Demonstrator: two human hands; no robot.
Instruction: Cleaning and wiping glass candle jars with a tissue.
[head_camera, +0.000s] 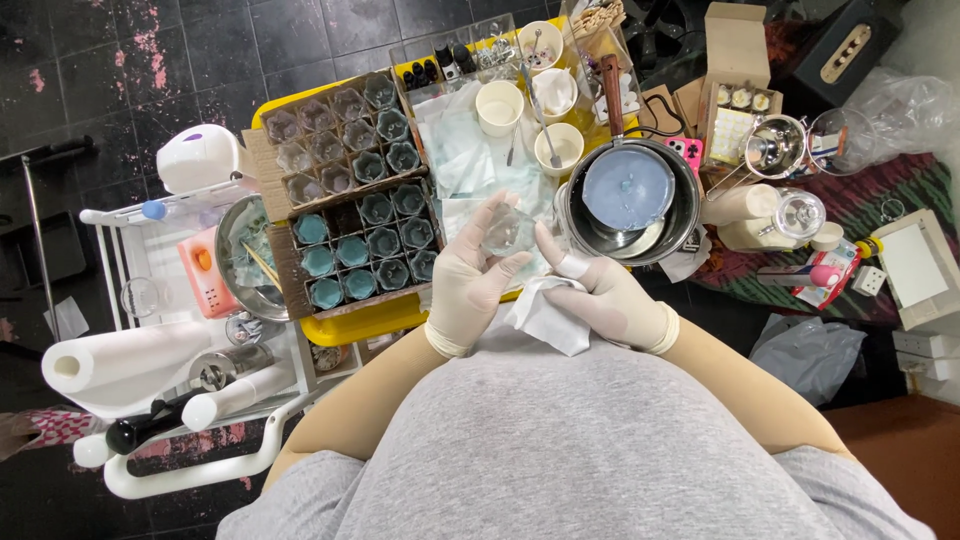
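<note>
Far left, on a white cart (110, 215): a paper towel roll (120, 365) and a metal bowl (240, 255). Next, cardboard dividers (345, 195) on the yellow tray (370, 325), with empty clear cups behind and teal-filled ones in front. At centre, above the tray's front edge, the left hand (470, 280), gloved, with fingers (500, 210) curled up around a small clear glass cup (508, 232), grasping it from the left and below. Just right, touching the cup's right side, the gloved right hand (600, 295), fingers (550, 245) closed on a white tissue (545, 315) pressed against the glass. Further right, a steel pot (630, 200) holding pale blue wax, with white paper cups (500, 105) behind, then cardboard boxes (735, 95) and glass jars (795, 215) on the tabletop.
</note>
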